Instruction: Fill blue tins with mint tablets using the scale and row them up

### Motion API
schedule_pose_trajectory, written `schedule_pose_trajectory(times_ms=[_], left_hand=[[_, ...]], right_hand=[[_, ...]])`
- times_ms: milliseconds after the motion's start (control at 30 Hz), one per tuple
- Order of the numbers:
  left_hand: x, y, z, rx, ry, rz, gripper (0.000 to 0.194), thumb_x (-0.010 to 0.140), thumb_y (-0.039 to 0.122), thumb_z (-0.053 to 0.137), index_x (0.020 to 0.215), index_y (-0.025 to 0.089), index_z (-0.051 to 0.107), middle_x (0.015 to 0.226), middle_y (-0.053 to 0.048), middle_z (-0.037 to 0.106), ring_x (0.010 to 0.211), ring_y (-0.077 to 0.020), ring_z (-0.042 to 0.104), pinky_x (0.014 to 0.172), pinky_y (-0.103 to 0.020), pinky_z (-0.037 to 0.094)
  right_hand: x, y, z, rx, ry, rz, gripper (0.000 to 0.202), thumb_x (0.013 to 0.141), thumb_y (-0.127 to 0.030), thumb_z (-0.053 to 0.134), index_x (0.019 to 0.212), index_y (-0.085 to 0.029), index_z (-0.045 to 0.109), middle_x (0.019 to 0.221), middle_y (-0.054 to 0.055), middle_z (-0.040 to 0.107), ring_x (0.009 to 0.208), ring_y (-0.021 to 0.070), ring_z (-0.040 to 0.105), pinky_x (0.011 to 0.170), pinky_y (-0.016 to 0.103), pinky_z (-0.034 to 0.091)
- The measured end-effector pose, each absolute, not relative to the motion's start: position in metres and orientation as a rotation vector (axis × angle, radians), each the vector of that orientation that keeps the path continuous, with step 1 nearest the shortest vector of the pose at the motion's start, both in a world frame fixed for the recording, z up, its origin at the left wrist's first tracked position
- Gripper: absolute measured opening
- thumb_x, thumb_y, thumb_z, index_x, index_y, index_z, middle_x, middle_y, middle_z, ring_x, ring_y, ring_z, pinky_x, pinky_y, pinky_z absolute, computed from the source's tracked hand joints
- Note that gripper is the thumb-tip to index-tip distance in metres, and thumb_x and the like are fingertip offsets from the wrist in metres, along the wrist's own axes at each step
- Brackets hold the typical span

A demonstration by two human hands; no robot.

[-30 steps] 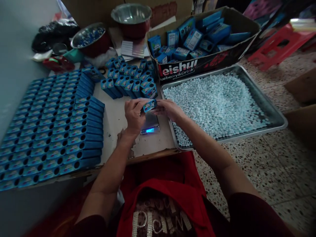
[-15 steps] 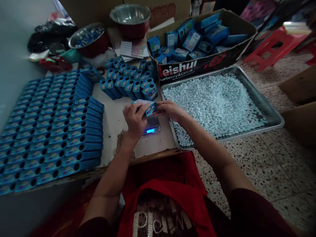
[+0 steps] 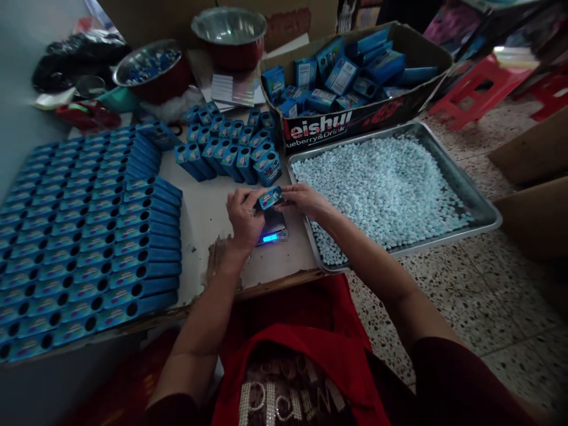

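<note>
My left hand [image 3: 245, 218] is closed around a small blue box [image 3: 270, 198], holding it tilted above a small digital scale [image 3: 275, 221] with a lit blue display. At the box's right end, the fingers of my right hand [image 3: 305, 200] are drawn together; what they hold, if anything, is hidden. Right of my hands lies a metal tray [image 3: 481, 198] spread with small pale blue and white pellets [image 3: 377, 183]. Behind the scale stands a loose group of upright blue boxes [image 3: 231, 145], with dark round holes in their tops.
Packed rows of blue boxes [image 3: 84, 236] cover the table's left side. A carton [image 3: 319, 127] full of blue boxes stands behind the tray. Two metal bowls, one shiny inside [image 3: 228, 29] and one with wrapped pieces [image 3: 153, 68], sit at the back. A red stool [image 3: 486, 89] is on the right.
The blue box has turned in my left hand, so its printed narrow end now faces up toward me. My right fingers stay at its right end.
</note>
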State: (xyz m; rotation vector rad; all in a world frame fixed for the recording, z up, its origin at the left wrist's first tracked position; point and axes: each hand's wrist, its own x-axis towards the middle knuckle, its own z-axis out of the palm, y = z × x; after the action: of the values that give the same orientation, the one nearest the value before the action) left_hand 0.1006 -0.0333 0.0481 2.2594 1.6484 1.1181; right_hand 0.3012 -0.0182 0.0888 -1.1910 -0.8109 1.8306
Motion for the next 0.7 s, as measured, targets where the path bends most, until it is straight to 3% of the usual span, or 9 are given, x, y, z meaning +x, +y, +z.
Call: schedule_pose_trajectory(times_ms=[167, 267, 367, 433, 500, 600, 700], left_hand=[[0.105, -0.039, 0.037, 2.147, 1.612, 1.256, 0.041, 0.093, 0.013, 0.080, 0.130, 0.030, 0.086, 0.112, -0.009, 0.074, 0.112, -0.0357, 0.067, 0.110, -0.052, 0.054], [0.107, -0.041, 0.034, 2.002, 1.550, 1.398, 0.034, 0.095, 0.026, 0.089, 0.128, 0.028, 0.084, 0.112, -0.009, 0.074, 0.113, -0.0346, 0.069, 0.110, -0.051, 0.056], [0.110, -0.043, 0.035, 1.731, 1.418, 1.472, 0.037, 0.092, 0.036, 0.095, 0.125, 0.029, 0.081, 0.119, -0.007, 0.075, 0.117, -0.0309, 0.072, 0.108, -0.045, 0.060], [0.112, -0.046, 0.035, 1.493, 1.299, 1.468, 0.045, 0.085, 0.041, 0.099, 0.122, 0.028, 0.078, 0.120, -0.005, 0.076, 0.115, -0.0282, 0.074, 0.102, -0.040, 0.062], [0.112, -0.047, 0.036, 1.297, 1.203, 1.441, 0.053, 0.076, 0.043, 0.102, 0.118, 0.026, 0.075, 0.114, -0.004, 0.076, 0.107, -0.0257, 0.074, 0.095, -0.036, 0.062], [0.093, -0.034, 0.044, 1.183, 1.190, 1.446, 0.055, 0.070, 0.037, 0.102, 0.114, 0.025, 0.071, 0.106, -0.001, 0.076, 0.100, -0.0231, 0.074, 0.093, -0.035, 0.062], [0.036, 0.010, 0.074, 1.245, 1.313, 1.599, 0.056, 0.070, 0.028, 0.100, 0.117, 0.026, 0.069, 0.110, 0.000, 0.075, 0.103, -0.0233, 0.075, 0.098, -0.037, 0.064]], right_hand=[[0.300, -0.020, 0.089, -1.323, -1.068, 1.636, 0.030, 0.105, 0.002, 0.058, 0.086, -0.017, 0.072, 0.064, -0.001, 0.074, 0.056, 0.0117, 0.072, 0.059, 0.018, 0.059], [0.302, -0.023, 0.093, -1.318, -1.219, 1.413, 0.013, 0.103, -0.010, 0.072, 0.099, -0.021, 0.067, 0.060, -0.007, 0.071, 0.048, 0.0118, 0.064, 0.050, 0.019, 0.050], [0.299, -0.024, 0.100, -1.319, -1.290, 1.282, 0.040, 0.089, -0.032, 0.097, 0.099, -0.026, 0.058, 0.056, -0.009, 0.068, 0.043, 0.0121, 0.055, 0.043, 0.021, 0.039], [0.292, -0.022, 0.106, -1.316, -1.340, 1.250, 0.053, 0.080, -0.047, 0.104, 0.093, -0.027, 0.057, 0.055, -0.008, 0.067, 0.042, 0.0118, 0.052, 0.043, 0.023, 0.037], [0.289, -0.019, 0.114, -1.299, -1.363, 1.230, 0.052, 0.079, -0.056, 0.102, 0.091, -0.027, 0.060, 0.055, -0.007, 0.066, 0.042, 0.0118, 0.050, 0.044, 0.025, 0.037], [0.306, -0.017, 0.126, -1.345, -1.355, 1.161, 0.040, 0.090, -0.057, 0.089, 0.090, -0.026, 0.064, 0.061, -0.003, 0.067, 0.045, 0.0128, 0.051, 0.046, 0.027, 0.038], [0.354, -0.018, 0.134, -1.562, -1.561, 0.852, 0.028, 0.098, -0.049, 0.081, 0.091, -0.024, 0.071, 0.072, 0.004, 0.075, 0.061, 0.0205, 0.067, 0.061, 0.033, 0.052]])
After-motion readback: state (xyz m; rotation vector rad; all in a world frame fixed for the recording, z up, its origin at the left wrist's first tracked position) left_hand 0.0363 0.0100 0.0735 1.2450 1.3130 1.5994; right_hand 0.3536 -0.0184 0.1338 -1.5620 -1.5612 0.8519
